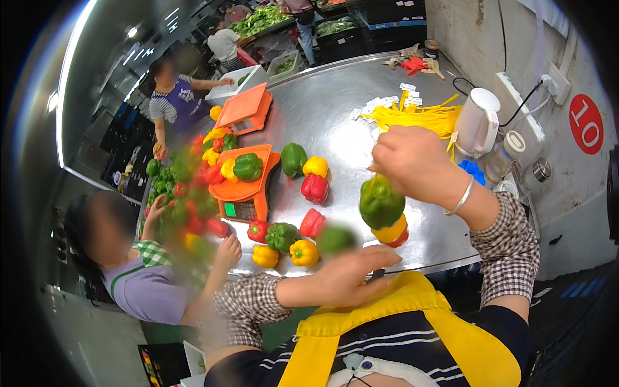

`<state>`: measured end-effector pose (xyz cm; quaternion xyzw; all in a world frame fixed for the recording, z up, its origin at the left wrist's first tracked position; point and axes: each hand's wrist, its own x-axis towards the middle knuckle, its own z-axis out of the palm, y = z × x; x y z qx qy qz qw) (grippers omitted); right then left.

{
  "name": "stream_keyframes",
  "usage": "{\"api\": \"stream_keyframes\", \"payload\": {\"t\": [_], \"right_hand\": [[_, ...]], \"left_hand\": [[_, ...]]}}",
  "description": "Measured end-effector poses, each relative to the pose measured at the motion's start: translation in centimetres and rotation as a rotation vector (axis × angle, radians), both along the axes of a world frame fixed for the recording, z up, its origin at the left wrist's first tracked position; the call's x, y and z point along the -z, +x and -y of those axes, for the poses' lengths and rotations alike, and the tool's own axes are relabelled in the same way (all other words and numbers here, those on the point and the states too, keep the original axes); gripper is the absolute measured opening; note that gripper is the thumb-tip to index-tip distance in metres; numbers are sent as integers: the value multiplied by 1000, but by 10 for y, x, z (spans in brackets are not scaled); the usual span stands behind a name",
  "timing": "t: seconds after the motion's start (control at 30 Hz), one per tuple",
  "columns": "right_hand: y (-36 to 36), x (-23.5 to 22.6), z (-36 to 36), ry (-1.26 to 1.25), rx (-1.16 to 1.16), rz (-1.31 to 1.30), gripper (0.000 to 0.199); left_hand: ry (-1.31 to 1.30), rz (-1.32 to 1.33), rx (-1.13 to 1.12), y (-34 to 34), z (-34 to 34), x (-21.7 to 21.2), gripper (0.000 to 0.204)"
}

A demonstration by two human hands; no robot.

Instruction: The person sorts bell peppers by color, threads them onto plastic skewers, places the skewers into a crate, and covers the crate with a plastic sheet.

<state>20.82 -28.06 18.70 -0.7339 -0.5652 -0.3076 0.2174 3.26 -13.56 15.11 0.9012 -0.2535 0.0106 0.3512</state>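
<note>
My right hand (412,164) is raised over the steel table, fingers pinched at the top of a hanging bundle of bell peppers (382,205). In the bundle a green pepper is uppermost, with yellow and red below; what binds them is too fine to make out. Lower and to the left, my left hand (345,277) is held out with its fingers stretched toward the bundle, apart from it and holding nothing visible. A blurred green pepper (338,238) lies just beyond it. Nearby on the table are a red pepper (312,223) and a yellow pepper (304,253).
Orange scales (247,174) bearing peppers stand left of the middle. Yellow mesh sleeves (412,119) with white tags lie at the far right, near a white kettle (478,122). A co-worker (145,277) handles peppers at the left; another person (177,103) stands farther back.
</note>
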Motion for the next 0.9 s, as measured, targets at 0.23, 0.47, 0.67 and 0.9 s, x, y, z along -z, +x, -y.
{"api": "stream_keyframes", "payload": {"t": [0.23, 0.47, 0.67, 0.9], "right_hand": [[-13, -25, 17, -64, 9, 18, 16], [-26, -13, 12, -95, -70, 96, 10], [-35, -1, 8, -108, -132, 181, 10], [-43, 24, -3, 17, -173, 86, 11]], "left_hand": [[-439, -638, -329, 82, -41, -43, 19], [125, -999, -121, 145, -25, -47, 30], [164, -1267, -5, 150, -29, -25, 22], [-218, -1409, -272, 122, -45, -13, 12]]}}
